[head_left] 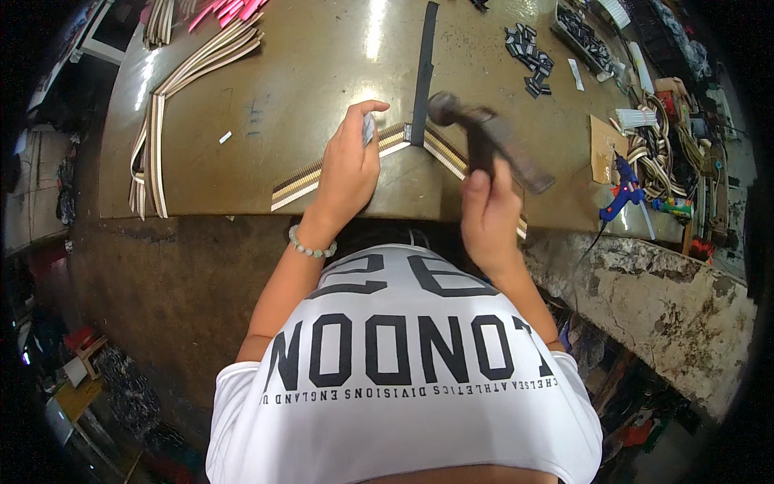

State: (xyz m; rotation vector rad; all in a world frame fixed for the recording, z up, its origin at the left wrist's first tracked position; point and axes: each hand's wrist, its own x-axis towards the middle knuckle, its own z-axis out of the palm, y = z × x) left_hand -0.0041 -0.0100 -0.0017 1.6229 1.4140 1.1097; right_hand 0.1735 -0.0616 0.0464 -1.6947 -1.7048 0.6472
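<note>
Near the tabletop's (201, 181) front edge, the right hand's (490, 214) fingers wrap around a blurred hammer (493, 133). The left hand's (348, 165) fingers curl around a partly hidden small grey piece (368, 130), index finger extended. Between both hands lies a bent striped strap (389, 141); from its bend, a black strip (423, 77) runs toward the far edge.

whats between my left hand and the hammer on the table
In the head view, the bent striped strap's middle and the lower end of the black strip lie between the left hand and the hammer.
</note>
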